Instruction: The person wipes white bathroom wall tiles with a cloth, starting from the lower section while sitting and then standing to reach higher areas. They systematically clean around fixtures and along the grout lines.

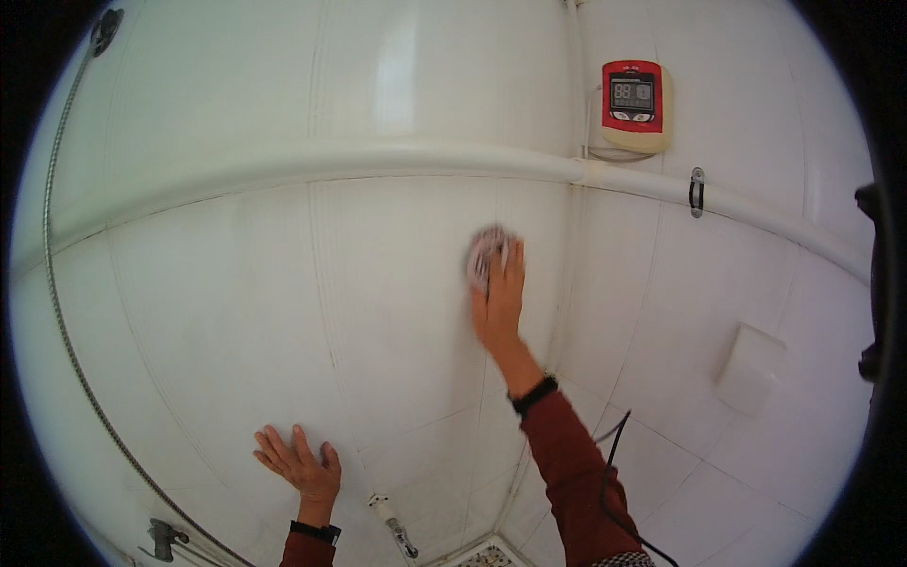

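My right hand [500, 308] holds a pinkish scrubbing pad or folded cloth [483, 249] with dark stripes against the white wall panel [404, 283], left of the corner. Motion blurs the pad, so its exact kind is unclear. Lower left, my left hand [306, 468] has its fingers spread and nothing in it. It appears to rest on or just before the same wall; contact cannot be made out. Both wrists wear black bands below dark red sleeves.
A white pipe [397, 157] crosses both walls above my hands. On the right wall are a red control unit [633, 99] and a white cover plate [751, 368]. A shower hose [67, 333] hangs left; a tap [402, 539] juts out below. A black cable [608, 482] crosses my right sleeve.
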